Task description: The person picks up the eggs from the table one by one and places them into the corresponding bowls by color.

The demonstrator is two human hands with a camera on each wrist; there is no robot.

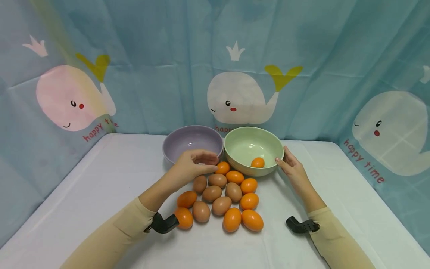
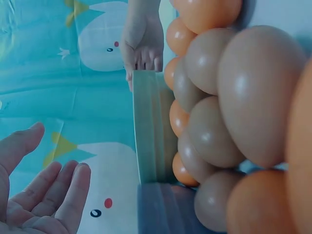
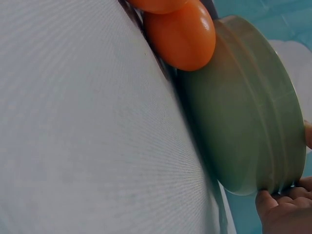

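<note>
A green bowl [image 1: 235,144] stands at the back of the white table with one orange egg [image 1: 257,162] inside it. A purple bowl [image 1: 192,144] stands just left of it, touching it. In front of both lies a cluster of brown eggs [image 1: 212,193] and orange eggs [image 1: 249,201]. My left hand [image 1: 205,164] hovers over the cluster's far end, next to the purple bowl; in the left wrist view its fingers [image 2: 53,190] are relaxed and hold nothing. My right hand [image 1: 283,158] rests against the green bowl's right outer wall, its fingertips [image 3: 282,209] touching the bowl [image 3: 243,107].
A blue whale-print curtain [image 1: 235,74] closes in the table at the back and on both sides. White tabletop [image 1: 84,194] spreads left, right and in front of the eggs. An orange egg [image 3: 183,36] lies against the green bowl's base.
</note>
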